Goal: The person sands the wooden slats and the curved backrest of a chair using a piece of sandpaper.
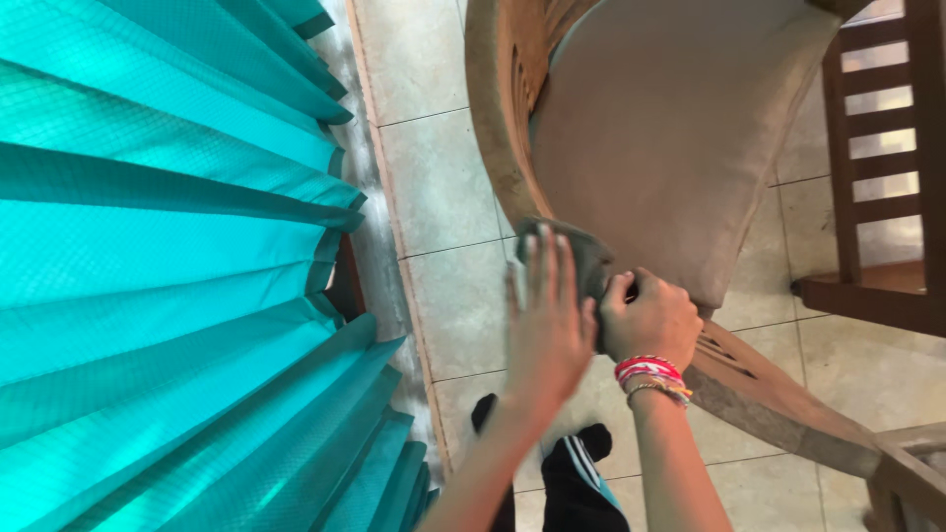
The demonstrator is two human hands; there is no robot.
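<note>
A wooden chair (pixel 493 108) with a grey-brown seat cushion (pixel 670 128) fills the upper middle of the head view. A dark grey cloth (pixel 581 251) lies against the chair's front corner. My left hand (pixel 547 315) is flat, fingers together, pressing on the cloth and the chair's edge. My right hand (pixel 650 320), with red and beaded bracelets at the wrist, is closed on the same cloth beside the left hand.
Teal pleated curtains (pixel 168 256) hang along the left. Pale floor tiles (pixel 443 177) lie beneath. A second slatted wooden chair (pixel 887 158) stands at the right, another wooden piece (pixel 912 473) at the lower right. My dark trouser leg and black sock (pixel 572 473) show below.
</note>
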